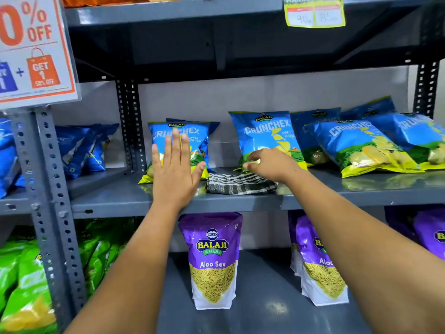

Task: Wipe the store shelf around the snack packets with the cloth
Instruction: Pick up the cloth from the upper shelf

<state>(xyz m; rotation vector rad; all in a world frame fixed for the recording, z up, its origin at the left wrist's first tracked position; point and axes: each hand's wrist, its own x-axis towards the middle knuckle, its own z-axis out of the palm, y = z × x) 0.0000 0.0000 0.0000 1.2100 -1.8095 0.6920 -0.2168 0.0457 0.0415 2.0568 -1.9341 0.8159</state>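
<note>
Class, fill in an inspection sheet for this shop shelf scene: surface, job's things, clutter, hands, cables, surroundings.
Surface: grey metal shelf, bare at the front.
Job's things: striped cloth lying bunched on the shelf; blue Crunchex packets upright or leaning behind it.
Clutter: nothing seen.
Hands: left hand open, flat against a packet; right hand over the cloth, fingers at a packet's bottom edge, grip unclear.
Cables: nothing seen.
Surroundings: purple Aloo Sev pouches below; green packets lower left; discount sign upper left.

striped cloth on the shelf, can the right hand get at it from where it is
Probably yes. The right hand hovers just above the striped cloth, which lies bare on the shelf; the packet behind it blocks nothing.
</note>
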